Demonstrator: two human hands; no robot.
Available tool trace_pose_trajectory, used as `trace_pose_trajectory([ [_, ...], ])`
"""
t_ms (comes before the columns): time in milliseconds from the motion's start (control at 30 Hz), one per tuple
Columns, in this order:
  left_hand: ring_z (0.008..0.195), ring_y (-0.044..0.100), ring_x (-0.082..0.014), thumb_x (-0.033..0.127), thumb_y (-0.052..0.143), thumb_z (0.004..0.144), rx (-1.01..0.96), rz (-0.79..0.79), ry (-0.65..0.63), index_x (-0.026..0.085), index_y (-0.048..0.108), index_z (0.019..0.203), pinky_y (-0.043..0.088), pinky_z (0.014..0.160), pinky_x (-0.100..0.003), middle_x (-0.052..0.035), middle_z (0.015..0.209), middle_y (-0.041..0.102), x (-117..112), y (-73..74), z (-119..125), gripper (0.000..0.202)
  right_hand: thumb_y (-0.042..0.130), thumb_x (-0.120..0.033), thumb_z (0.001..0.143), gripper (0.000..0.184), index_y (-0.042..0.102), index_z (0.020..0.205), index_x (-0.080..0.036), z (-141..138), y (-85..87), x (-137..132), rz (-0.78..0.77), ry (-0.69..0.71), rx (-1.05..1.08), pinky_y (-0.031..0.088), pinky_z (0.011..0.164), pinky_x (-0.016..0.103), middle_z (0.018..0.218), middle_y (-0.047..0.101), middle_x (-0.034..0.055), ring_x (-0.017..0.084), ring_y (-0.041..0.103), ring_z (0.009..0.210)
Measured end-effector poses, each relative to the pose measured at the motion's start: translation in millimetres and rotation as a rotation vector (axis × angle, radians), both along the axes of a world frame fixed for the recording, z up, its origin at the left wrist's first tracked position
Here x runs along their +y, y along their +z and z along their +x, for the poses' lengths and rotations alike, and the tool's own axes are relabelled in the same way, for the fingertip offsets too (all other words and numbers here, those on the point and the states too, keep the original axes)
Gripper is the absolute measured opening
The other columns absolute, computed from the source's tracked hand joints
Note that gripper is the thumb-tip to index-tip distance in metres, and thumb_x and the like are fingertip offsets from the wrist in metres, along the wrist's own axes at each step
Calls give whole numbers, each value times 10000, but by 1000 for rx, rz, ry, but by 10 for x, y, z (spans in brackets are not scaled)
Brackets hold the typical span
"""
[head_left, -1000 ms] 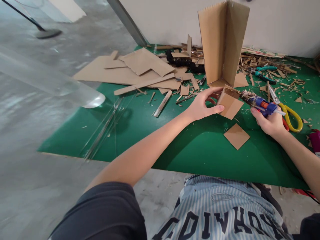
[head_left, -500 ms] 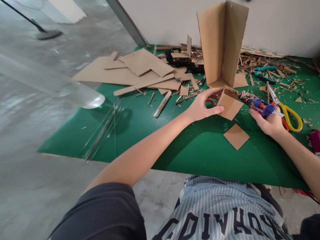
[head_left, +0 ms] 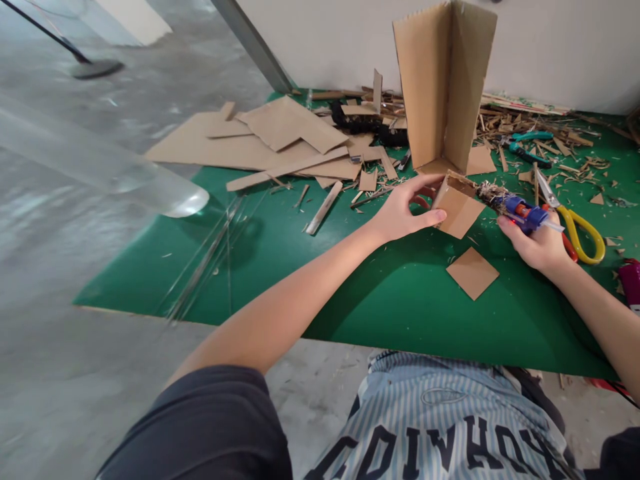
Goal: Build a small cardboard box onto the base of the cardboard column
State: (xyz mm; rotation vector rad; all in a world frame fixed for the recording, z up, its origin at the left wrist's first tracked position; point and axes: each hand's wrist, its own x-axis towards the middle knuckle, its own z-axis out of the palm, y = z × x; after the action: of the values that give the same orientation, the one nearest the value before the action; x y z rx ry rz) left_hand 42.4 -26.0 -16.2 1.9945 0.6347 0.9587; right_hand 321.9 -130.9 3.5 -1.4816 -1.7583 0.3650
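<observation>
The left hand (head_left: 407, 210), thumb and fingers partly spread, pinches a small, smooth cardboard box (head_left: 457, 217) over the glossy green tabletop (head_left: 390, 300), and the right hand (head_left: 543, 243) is wrapped round a blue glue gun (head_left: 523, 210), its debris-crusted nozzle (head_left: 493, 193) at the box's rim.

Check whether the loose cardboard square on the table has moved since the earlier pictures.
No. The loose cardboard square shows no visible shift in any direction against the front edge of the green table.
</observation>
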Motion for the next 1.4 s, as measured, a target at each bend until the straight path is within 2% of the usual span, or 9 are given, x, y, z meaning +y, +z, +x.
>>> trace_pose_trajectory([
  [367, 1146, 695, -268, 686, 748, 789, -1, -14, 18, 231, 587, 1412, 598, 867, -354, -136, 1384, 668, 0, 17, -8, 788, 703, -470, 849, 513, 351, 563, -231, -4, 16, 1, -6, -36, -13, 272, 460, 316, 488, 388, -10, 104, 339, 461],
  [667, 1104, 703, -243, 667, 748, 798, -22, 7, 20, 241, 601, 1394, 596, 840, -323, -126, 1320, 695, 14, 7, -1, 747, 712, -466, 834, 497, 368, 570, -223, -4, 4, -17, -10, -81, -4, 262, 453, 298, 500, 374, -13, 99, 328, 483],
  [1100, 1087, 712, -242, 660, 759, 787, -44, 7, 32, 264, 618, 1369, 603, 827, -333, -113, 1322, 701, 7, 25, 3, 718, 692, -473, 854, 500, 374, 562, -221, 20, 38, -22, 10, -44, -8, 269, 451, 287, 491, 375, -15, 97, 334, 474],
  [1400, 1149, 698, -259, 651, 760, 790, -58, 10, 42, 241, 603, 1376, 590, 827, -320, -126, 1314, 701, 15, 30, -6, 732, 701, -477, 851, 510, 376, 557, -217, 29, 26, -24, 5, -54, -4, 266, 460, 295, 486, 377, -13, 97, 334, 471],
])
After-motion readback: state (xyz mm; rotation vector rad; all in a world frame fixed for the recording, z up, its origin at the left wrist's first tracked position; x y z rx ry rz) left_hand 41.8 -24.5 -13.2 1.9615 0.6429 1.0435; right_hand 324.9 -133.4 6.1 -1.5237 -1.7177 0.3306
